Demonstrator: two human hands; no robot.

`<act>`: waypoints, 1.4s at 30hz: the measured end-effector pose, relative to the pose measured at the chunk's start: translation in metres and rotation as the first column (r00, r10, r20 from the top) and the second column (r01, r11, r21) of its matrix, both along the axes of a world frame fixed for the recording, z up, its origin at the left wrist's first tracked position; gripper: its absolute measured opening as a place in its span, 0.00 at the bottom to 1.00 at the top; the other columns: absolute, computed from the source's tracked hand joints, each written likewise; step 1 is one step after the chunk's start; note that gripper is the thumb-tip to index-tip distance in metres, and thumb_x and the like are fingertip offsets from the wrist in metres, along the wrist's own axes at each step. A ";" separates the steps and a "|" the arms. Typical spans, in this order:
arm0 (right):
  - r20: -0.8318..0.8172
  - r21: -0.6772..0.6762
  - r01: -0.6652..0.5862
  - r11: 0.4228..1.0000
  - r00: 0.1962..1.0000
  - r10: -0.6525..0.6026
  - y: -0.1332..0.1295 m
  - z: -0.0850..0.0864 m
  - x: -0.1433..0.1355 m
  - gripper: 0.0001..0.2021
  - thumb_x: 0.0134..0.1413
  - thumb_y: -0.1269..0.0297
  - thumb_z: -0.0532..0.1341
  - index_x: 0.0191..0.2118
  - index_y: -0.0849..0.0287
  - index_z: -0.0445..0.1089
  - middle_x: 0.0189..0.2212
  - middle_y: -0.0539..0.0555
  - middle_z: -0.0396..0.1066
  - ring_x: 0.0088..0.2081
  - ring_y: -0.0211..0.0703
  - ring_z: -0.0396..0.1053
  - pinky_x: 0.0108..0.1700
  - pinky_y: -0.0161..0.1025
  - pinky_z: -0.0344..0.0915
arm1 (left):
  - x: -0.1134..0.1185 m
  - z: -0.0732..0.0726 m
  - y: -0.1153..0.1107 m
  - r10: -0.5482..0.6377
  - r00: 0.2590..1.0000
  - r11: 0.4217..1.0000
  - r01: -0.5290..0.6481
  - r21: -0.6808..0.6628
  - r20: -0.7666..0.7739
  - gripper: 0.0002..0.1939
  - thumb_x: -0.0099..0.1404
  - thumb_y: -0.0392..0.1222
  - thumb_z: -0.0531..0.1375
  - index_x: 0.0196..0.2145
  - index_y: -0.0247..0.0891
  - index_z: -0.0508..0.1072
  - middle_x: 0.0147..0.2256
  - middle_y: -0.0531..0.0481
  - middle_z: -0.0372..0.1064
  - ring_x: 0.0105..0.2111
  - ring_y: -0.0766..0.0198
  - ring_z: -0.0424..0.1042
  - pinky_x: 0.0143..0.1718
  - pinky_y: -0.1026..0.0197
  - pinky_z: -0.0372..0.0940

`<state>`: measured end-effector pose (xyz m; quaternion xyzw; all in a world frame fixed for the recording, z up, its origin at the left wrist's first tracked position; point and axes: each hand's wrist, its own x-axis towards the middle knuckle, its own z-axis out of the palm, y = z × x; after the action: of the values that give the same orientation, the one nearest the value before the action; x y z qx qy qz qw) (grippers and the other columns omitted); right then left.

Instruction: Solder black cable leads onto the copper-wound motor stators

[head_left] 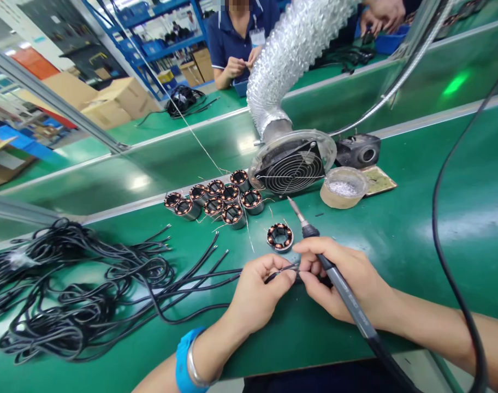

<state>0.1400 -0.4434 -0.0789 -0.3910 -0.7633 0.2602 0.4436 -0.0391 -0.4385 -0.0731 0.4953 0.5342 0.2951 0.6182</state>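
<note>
My left hand (261, 292) is closed on the end of a black cable (228, 277) that runs in from the left. My right hand (343, 278) holds a soldering iron (343, 289) across its palm, tip pointing up and left, while its thumb and fingertips meet near the cable end at my left fingertips. Just beyond both hands a single copper-wound stator (280, 237) lies on the green bench. Behind it to the left stands a group of several stators (232, 214). Small details between my fingertips are hidden.
Black cables (85, 289) lie in a tangle at left. A round fume extractor fan (294, 166) hangs from a silver duct (269, 87). Right of it are a round solder container (344, 186) and a sponge tray (380, 180). Across the bench sits a person (243, 43).
</note>
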 end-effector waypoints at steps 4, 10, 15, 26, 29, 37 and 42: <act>0.017 0.021 -0.006 1.000 1.000 0.006 0.000 -0.001 0.000 0.17 0.53 0.78 0.56 0.49 0.57 0.61 0.30 0.46 0.67 0.26 0.31 0.65 0.30 0.29 0.65 | -0.001 0.000 -0.001 -0.020 0.997 0.999 0.022 0.027 -0.073 0.10 0.58 0.45 0.61 0.27 0.34 0.70 0.20 0.58 0.55 0.21 0.72 0.50 0.24 0.67 0.49; 0.031 -0.009 -0.011 1.000 0.999 0.011 0.000 0.000 0.000 0.15 0.52 0.77 0.54 0.45 0.56 0.58 0.27 0.44 0.64 0.24 0.30 0.62 0.28 0.28 0.62 | -0.003 0.001 -0.003 -0.017 0.997 1.000 0.019 0.022 -0.080 0.11 0.59 0.46 0.61 0.26 0.34 0.69 0.20 0.57 0.58 0.22 0.71 0.53 0.24 0.67 0.50; 0.042 -0.007 0.006 1.000 0.999 -0.005 -0.001 0.001 0.001 0.14 0.52 0.77 0.54 0.44 0.55 0.58 0.26 0.44 0.65 0.23 0.31 0.62 0.27 0.29 0.61 | -0.003 0.003 -0.002 0.001 0.999 1.000 -0.001 0.000 -0.054 0.11 0.58 0.45 0.62 0.26 0.35 0.68 0.20 0.58 0.57 0.21 0.72 0.52 0.23 0.68 0.50; -0.007 -0.019 -0.003 1.000 1.000 0.003 0.001 0.002 0.001 0.16 0.53 0.77 0.55 0.46 0.55 0.58 0.26 0.43 0.66 0.23 0.30 0.64 0.27 0.27 0.63 | -0.003 0.003 0.000 -0.021 1.000 1.000 0.021 -0.008 0.005 0.18 0.54 0.52 0.67 0.30 0.32 0.77 0.25 0.50 0.69 0.25 0.69 0.61 0.28 0.66 0.59; -0.027 -0.021 -0.028 0.999 0.999 0.027 0.001 0.004 0.005 0.17 0.52 0.76 0.56 0.47 0.56 0.59 0.29 0.46 0.67 0.26 0.31 0.66 0.28 0.28 0.65 | -0.006 0.004 0.000 -0.061 0.998 0.998 0.062 0.027 -0.017 0.17 0.57 0.52 0.65 0.31 0.33 0.77 0.24 0.52 0.68 0.24 0.69 0.60 0.27 0.67 0.58; 0.075 0.015 -0.085 0.996 0.994 0.084 0.003 0.006 0.010 0.17 0.56 0.73 0.58 0.52 0.56 0.62 0.39 0.53 0.73 0.32 0.37 0.72 0.33 0.33 0.71 | -0.015 0.006 -0.001 -0.205 0.964 0.965 0.228 0.128 -0.168 0.16 0.68 0.47 0.55 0.30 0.34 0.74 0.23 0.54 0.61 0.24 0.69 0.56 0.26 0.66 0.52; 0.081 0.008 -0.090 0.996 0.993 0.090 0.002 0.004 0.007 0.15 0.59 0.75 0.57 0.51 0.55 0.61 0.35 0.50 0.73 0.31 0.36 0.73 0.32 0.31 0.71 | -0.012 0.007 -0.004 -0.223 0.920 0.922 0.306 0.236 -0.322 0.14 0.69 0.43 0.54 0.33 0.37 0.78 0.25 0.52 0.67 0.25 0.67 0.60 0.28 0.65 0.54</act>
<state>0.1471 -0.4417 -0.0753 -0.3638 -0.7988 0.2597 0.4026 -0.0512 -0.4429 -0.0660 0.6840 0.4986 0.2054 0.4914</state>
